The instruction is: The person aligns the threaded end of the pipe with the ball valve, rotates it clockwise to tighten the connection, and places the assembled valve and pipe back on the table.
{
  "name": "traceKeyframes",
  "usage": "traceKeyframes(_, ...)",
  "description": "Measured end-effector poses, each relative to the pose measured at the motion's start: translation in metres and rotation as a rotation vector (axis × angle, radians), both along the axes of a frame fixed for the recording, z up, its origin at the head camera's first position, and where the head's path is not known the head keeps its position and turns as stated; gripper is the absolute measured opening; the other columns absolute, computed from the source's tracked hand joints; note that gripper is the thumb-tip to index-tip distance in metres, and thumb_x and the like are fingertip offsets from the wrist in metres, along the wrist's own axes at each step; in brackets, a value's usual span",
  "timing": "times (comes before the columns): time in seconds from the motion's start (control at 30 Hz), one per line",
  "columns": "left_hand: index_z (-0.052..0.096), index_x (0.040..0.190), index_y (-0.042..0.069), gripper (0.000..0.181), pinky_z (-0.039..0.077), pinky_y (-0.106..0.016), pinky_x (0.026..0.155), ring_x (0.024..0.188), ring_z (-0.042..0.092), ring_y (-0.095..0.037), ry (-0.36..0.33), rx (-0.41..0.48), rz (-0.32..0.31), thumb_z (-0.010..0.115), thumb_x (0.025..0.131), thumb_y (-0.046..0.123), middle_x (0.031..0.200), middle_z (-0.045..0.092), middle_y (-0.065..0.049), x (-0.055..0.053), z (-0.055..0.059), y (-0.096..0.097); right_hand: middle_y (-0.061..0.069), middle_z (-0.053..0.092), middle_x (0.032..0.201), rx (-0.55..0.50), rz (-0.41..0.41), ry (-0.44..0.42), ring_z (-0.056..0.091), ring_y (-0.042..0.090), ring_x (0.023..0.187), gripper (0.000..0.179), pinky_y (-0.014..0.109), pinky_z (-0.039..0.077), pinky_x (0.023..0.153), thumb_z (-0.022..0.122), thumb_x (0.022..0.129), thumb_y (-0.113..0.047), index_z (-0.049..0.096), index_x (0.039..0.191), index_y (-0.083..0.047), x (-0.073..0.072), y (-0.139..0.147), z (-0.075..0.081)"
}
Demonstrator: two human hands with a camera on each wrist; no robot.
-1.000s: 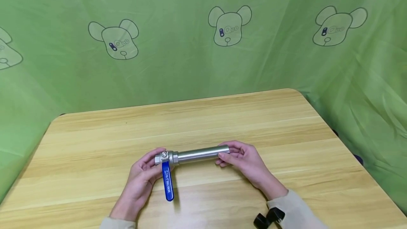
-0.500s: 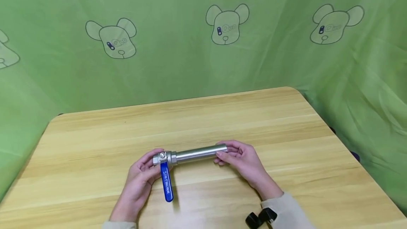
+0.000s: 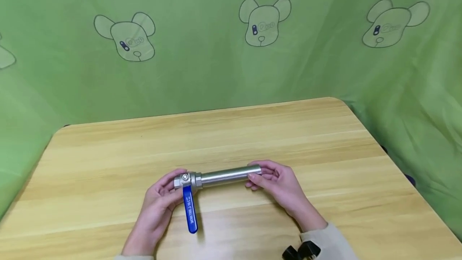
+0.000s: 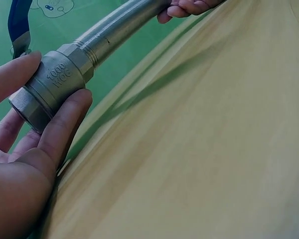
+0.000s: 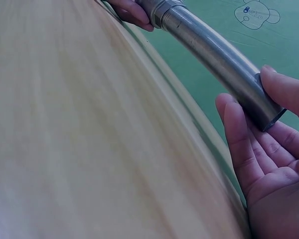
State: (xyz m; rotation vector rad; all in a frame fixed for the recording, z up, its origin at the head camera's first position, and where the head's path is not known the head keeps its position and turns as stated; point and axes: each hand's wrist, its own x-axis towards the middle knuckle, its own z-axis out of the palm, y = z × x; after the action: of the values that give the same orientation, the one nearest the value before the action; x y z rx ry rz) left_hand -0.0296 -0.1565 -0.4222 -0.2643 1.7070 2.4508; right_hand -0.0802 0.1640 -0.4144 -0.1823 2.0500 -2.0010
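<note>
A metal ball valve (image 3: pixel 189 179) with a blue lever handle (image 3: pixel 190 210) is joined to a straight steel pipe (image 3: pixel 227 175). My left hand (image 3: pixel 159 208) grips the valve body between thumb and fingers, and the lever points toward me. At the other end, my right hand (image 3: pixel 281 185) pinches the pipe, thumb on the near side and fingers behind and below. Raised lettering shows on the valve body (image 4: pixel 55 79) in the left wrist view. Threads show where the pipe (image 5: pixel 214 55) enters the valve in the right wrist view. Both hands hold the assembly above the table, roughly level.
A wood-grain table (image 3: pixel 231 139) with rounded far corners lies underneath. Green curtain (image 3: pixel 202 83) printed with bear heads surrounds it at the back and sides. A black device (image 3: pixel 303 250) is strapped at the right sleeve (image 3: pixel 328 244).
The camera view shifts slightly. Both hands keep the same hold on the valve and the pipe, with almost no movement.
</note>
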Motion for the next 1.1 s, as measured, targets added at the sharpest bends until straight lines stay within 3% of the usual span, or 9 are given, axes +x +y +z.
traceKeyframes(0.47, 0.073, 0.13, 0.016, 0.048, 0.065, -0.033, 0.102, 0.115, 0.075, -0.018, -0.026, 0.008, 0.005, 0.071, 0.09, -0.009, 0.129, 0.078, -0.002, 0.0002, 0.0037, -0.0018, 0.022, 0.079, 0.101, 0.023, 0.003, 0.038, 0.081, 0.02, 0.081, 0.043, 0.036, 0.071, 0.074, 0.074, 0.102, -0.014, 0.062, 0.137, 0.007, 0.0011, -0.0002, -0.0005)
traceKeyframes(0.63, 0.074, 0.127, 0.018, 0.045, 0.065, -0.038, 0.104, 0.115, 0.075, -0.018, 0.003, 0.054, 0.023, 0.068, 0.092, -0.011, 0.127, 0.079, -0.003, -0.0006, 0.0021, -0.0003, 0.015, 0.078, 0.107, 0.022, 0.024, 0.085, 0.079, 0.016, 0.087, 0.061, 0.03, 0.07, 0.078, 0.082, 0.093, -0.006, 0.055, 0.148, -0.001, 0.0007, 0.002, -0.001)
traceKeyframes(0.77, 0.076, 0.124, 0.021, 0.046, 0.065, -0.038, 0.103, 0.113, 0.076, -0.015, 0.038, 0.076, 0.031, 0.065, 0.094, -0.012, 0.125, 0.08, 0.0, -0.0013, 0.0004, -0.0004, 0.017, 0.073, 0.123, 0.014, 0.034, 0.131, 0.076, 0.015, 0.101, 0.076, 0.027, 0.068, 0.089, 0.086, 0.085, 0.001, 0.052, 0.153, -0.005, 0.0001, 0.0018, -0.0011)
traceKeyframes(0.9, 0.076, 0.123, 0.023, 0.046, 0.066, -0.036, 0.101, 0.112, 0.076, -0.014, 0.057, 0.088, 0.038, 0.063, 0.095, -0.012, 0.123, 0.08, 0.002, -0.0019, -0.0013, -0.0015, 0.022, 0.068, 0.135, -0.017, 0.031, 0.144, 0.076, 0.017, 0.112, 0.069, 0.03, 0.066, 0.098, 0.084, 0.087, 0.003, 0.055, 0.15, -0.003, 0.0001, 0.001, -0.0015)
traceKeyframes(1.1, 0.076, 0.122, 0.024, 0.046, 0.065, -0.037, 0.102, 0.112, 0.076, -0.012, 0.069, 0.07, 0.022, 0.063, 0.095, -0.011, 0.122, 0.08, 0.002, 0.0003, -0.001, -0.0014, 0.009, 0.076, 0.115, -0.072, 0.007, 0.101, 0.08, 0.019, 0.098, 0.055, 0.035, 0.069, 0.089, 0.081, 0.088, 0.006, 0.06, 0.139, 0.008, 0.0011, 0.0026, -0.0012)
